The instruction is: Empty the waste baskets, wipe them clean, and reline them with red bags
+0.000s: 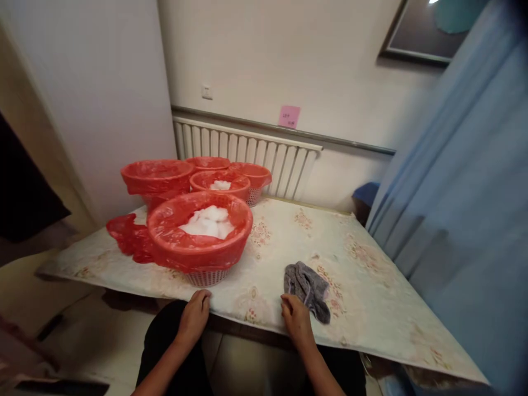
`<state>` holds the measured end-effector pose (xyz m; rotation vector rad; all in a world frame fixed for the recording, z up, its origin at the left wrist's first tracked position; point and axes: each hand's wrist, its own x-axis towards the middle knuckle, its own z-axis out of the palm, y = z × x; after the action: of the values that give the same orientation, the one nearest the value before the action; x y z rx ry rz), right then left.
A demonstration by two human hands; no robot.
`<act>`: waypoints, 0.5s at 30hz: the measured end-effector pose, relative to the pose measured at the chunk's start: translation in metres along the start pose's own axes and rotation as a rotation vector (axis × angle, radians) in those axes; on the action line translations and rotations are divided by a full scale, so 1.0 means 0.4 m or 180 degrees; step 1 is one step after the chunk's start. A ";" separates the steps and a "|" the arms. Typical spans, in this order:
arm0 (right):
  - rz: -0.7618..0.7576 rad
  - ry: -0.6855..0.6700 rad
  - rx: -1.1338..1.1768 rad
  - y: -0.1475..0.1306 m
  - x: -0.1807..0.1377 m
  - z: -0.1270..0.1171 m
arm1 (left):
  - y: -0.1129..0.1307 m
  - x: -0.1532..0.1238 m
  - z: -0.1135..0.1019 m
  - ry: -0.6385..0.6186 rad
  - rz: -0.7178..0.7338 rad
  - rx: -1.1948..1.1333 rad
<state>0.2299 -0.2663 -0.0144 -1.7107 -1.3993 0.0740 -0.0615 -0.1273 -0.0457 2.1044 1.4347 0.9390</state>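
My left hand rests at the front edge of the table, fingers curled in, just below the nearest basket. My right hand lies at the same edge with its fingers curled, beside a crumpled grey cloth; nothing shows in either hand. Close to the left hand stands a basket with perforated sides. A red plastic bag lines it and folds over the rim. White fluffy material fills part of the bag.
Several more red-lined baskets cluster behind, one of them with white stuff inside. A flowered cloth covers the table. The white radiator is on the wall behind, and a blue curtain hangs along the right side.
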 end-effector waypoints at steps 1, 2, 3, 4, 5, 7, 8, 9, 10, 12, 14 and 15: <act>0.0039 0.0012 -0.0045 0.027 -0.014 -0.010 | 0.003 -0.004 0.011 -0.0127 0.0077 0.0169; 0.0071 0.0011 -0.0092 0.052 -0.027 -0.018 | 0.007 -0.008 0.019 -0.0248 0.0125 0.0359; 0.0094 -0.0011 -0.0127 0.075 -0.041 -0.026 | 0.012 -0.011 0.026 -0.0346 0.0141 0.0555; 0.0102 -0.0038 -0.0141 0.096 -0.053 -0.031 | 0.018 -0.014 0.030 -0.0420 0.0127 0.0745; 0.0092 -0.0071 -0.0128 0.116 -0.065 -0.035 | 0.025 -0.016 0.034 -0.0468 0.0095 0.0914; 0.0060 -0.0075 -0.0038 0.150 -0.086 -0.038 | 0.036 -0.019 0.041 -0.0508 0.0012 0.1161; 0.0057 -0.0028 0.0019 0.164 -0.094 -0.037 | 0.040 -0.020 0.045 -0.0530 -0.0027 0.1238; 0.0067 0.0044 0.0069 0.175 -0.102 -0.036 | 0.042 -0.020 0.049 -0.0559 -0.0056 0.1285; 0.0077 0.0123 0.0111 0.183 -0.108 -0.034 | 0.044 -0.021 0.054 -0.0593 -0.0078 0.1310; 0.0071 0.0253 0.0178 0.191 -0.122 -0.032 | 0.046 -0.024 0.065 -0.0674 -0.0121 0.1320; 0.0027 0.0281 0.0232 0.190 -0.135 -0.031 | 0.051 -0.029 0.076 -0.0718 -0.0178 0.1311; 0.0012 0.0270 0.0253 0.187 -0.141 -0.032 | 0.055 -0.031 0.080 -0.0721 -0.0206 0.1306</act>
<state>0.2731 -0.3163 -0.0822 -1.6325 -1.3140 0.0577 -0.0268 -0.1463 -0.0564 2.3394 1.6689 0.3851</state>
